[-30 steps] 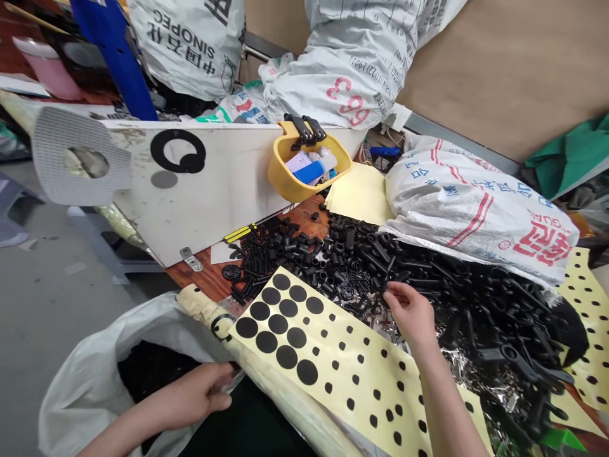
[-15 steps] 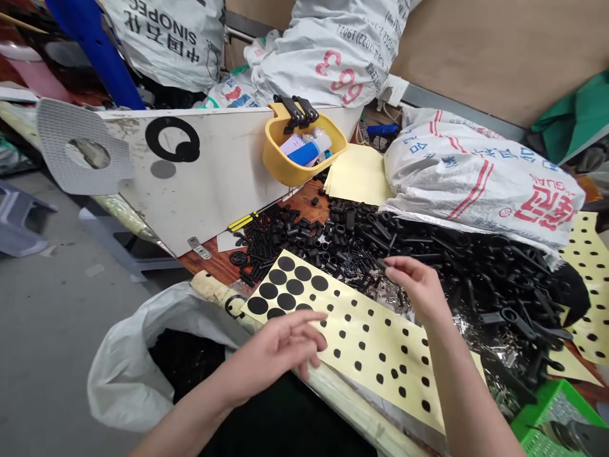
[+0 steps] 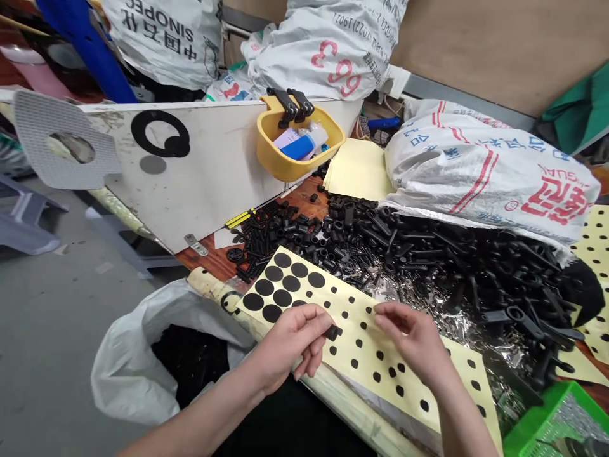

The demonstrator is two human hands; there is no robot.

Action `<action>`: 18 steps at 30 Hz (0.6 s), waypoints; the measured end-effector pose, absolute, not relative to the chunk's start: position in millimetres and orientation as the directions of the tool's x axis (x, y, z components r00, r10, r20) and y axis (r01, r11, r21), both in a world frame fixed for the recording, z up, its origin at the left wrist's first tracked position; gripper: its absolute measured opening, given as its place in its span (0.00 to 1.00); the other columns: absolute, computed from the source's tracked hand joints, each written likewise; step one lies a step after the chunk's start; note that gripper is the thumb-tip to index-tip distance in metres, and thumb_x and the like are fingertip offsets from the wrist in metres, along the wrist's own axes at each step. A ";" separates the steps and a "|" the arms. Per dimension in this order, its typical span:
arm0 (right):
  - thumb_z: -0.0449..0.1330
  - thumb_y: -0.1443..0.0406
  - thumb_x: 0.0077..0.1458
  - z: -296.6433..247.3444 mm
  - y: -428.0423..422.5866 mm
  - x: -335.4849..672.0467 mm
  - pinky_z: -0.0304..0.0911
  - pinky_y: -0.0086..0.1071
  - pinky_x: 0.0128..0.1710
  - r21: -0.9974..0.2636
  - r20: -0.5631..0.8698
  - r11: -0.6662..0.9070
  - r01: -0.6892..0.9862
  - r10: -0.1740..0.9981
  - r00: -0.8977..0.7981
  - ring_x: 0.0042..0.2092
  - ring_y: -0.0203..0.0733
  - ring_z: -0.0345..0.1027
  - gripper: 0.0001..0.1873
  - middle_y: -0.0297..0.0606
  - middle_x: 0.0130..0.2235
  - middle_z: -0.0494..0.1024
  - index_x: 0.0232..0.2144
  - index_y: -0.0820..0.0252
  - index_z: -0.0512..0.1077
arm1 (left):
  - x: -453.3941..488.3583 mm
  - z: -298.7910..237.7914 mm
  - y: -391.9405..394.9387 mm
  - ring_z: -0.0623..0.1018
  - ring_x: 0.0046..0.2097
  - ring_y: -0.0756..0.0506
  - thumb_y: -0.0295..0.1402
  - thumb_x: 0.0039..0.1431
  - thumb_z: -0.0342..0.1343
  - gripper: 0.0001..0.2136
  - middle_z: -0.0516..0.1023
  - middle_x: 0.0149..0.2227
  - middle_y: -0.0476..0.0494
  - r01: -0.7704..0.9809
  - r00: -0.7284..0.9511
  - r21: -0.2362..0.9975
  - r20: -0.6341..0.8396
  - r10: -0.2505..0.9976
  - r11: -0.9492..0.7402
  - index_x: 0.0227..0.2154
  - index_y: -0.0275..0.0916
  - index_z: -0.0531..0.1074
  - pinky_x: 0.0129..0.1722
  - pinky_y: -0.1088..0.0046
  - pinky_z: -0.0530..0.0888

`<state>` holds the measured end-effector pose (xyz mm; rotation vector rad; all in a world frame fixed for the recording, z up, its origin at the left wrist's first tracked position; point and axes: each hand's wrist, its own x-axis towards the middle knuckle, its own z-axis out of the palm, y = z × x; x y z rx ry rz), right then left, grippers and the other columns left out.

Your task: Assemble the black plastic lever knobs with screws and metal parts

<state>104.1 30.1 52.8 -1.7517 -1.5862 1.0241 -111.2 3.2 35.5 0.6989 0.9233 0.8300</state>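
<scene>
A yellow backing sheet (image 3: 380, 355) dotted with large and small black round stickers lies at the table's near edge. My left hand (image 3: 295, 339) hovers over it, fingers pinched on a small black plastic part (image 3: 332, 332). My right hand (image 3: 412, 336) is just to the right above the same sheet, its thumb and fingers drawn together near the small dots; what they hold, if anything, is too small to see. Behind the sheet spreads a heap of black plastic parts (image 3: 428, 254).
A white plastic bag (image 3: 143, 355) with black pieces hangs open below the table edge. A yellow tub (image 3: 295, 162) hangs on a white board (image 3: 214, 171). Woven sacks (image 3: 480, 178) lie at the back, blank yellow sheets (image 3: 356, 174) beside them, and a green basket (image 3: 556, 419) at lower right.
My left hand rose from the bag up onto the sticker sheet. My right hand drew back from the parts heap toward the sheet, close to the left hand, which now pinches a small black part.
</scene>
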 end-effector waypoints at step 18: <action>0.67 0.67 0.29 23.7 125.8 108.1 0.55 0.32 0.26 -0.619 -0.053 -0.184 0.763 0.980 0.193 0.23 0.35 0.62 0.10 0.30 0.20 0.72 0.21 0.55 0.72 | -91.1 19.3 21.7 0.75 0.23 0.50 0.36 0.43 0.67 0.18 0.76 0.25 0.45 -0.548 0.484 0.627 -0.303 0.821 0.554 0.34 0.32 0.68 0.19 0.78 0.67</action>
